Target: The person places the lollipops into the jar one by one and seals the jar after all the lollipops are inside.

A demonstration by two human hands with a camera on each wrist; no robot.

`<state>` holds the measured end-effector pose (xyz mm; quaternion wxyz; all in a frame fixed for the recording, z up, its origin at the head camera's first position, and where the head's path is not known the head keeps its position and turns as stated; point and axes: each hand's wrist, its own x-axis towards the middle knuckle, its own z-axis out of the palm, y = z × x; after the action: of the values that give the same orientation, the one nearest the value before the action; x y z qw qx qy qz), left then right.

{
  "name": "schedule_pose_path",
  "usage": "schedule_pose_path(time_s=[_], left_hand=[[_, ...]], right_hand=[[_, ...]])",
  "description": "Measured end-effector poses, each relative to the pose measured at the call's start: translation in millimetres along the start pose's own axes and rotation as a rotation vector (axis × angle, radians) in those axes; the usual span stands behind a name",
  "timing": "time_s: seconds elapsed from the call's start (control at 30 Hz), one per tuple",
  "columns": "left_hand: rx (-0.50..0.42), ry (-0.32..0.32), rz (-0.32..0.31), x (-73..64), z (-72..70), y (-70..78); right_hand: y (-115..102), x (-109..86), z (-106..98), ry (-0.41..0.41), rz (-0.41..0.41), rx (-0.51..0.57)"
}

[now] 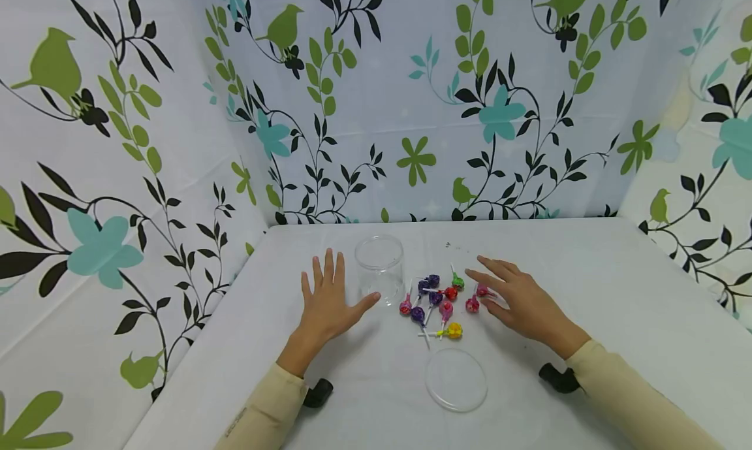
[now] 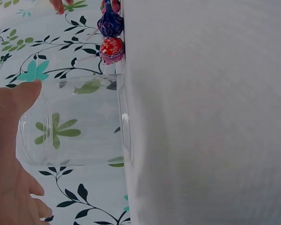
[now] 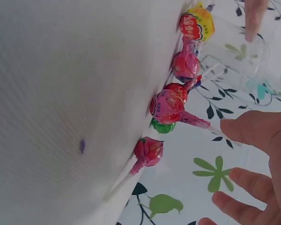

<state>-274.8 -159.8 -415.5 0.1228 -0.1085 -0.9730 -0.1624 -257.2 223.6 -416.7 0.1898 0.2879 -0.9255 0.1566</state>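
Observation:
A clear jar point(image 1: 379, 273) stands upright on the white table. My left hand point(image 1: 330, 306) is just left of it, fingers straight and spread, its thumb reaching across the jar's front in the head view. Several wrapped lollipops lie in a loose group right of the jar: purple point(image 1: 418, 315), yellow point(image 1: 454, 331), green point(image 1: 457, 282), red point(image 1: 450, 293) and pink ones. Over the group's right side hovers my right hand point(image 1: 525, 304), fingers loosely extended. In the right wrist view its thumb overlaps the stick end of a pink lollipop point(image 3: 168, 107); another pink lollipop point(image 3: 149, 152) lies nearby.
A clear round lid point(image 1: 461, 410) lies flat on the table in front of the lollipops. Patterned cloth point(image 1: 364, 136) with birds and leaves walls the table at the back and sides. Black wrist mounts point(image 1: 319, 393) stick out below both sleeves.

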Motion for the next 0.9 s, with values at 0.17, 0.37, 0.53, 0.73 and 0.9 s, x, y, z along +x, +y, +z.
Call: schedule_pose_path(time_s=[0.17, 0.37, 0.53, 0.73, 0.9], left_hand=[[-0.074, 0.017, 0.021, 3.5, -0.3, 7.6], [-0.143, 0.025, 0.018, 9.1, 2.7, 10.2], [-0.297, 0.022, 0.016, 15.2, 6.7, 12.9], [-0.504, 0.008, -0.015, 26.0, 11.3, 16.5], [-0.558, 0.014, -0.048, 31.1, 13.9, 17.1]], right_hand=[[-5, 5.6, -3, -0.014, -0.109, -0.148], [-7, 7.9, 0, -0.060, -0.185, -0.304], [-2, 6.3, 5, -0.045, -0.222, -0.342], [2, 6.8, 8, 0.005, -0.237, -0.349], [4, 9.1, 6, 0.020, -0.209, -0.290]])
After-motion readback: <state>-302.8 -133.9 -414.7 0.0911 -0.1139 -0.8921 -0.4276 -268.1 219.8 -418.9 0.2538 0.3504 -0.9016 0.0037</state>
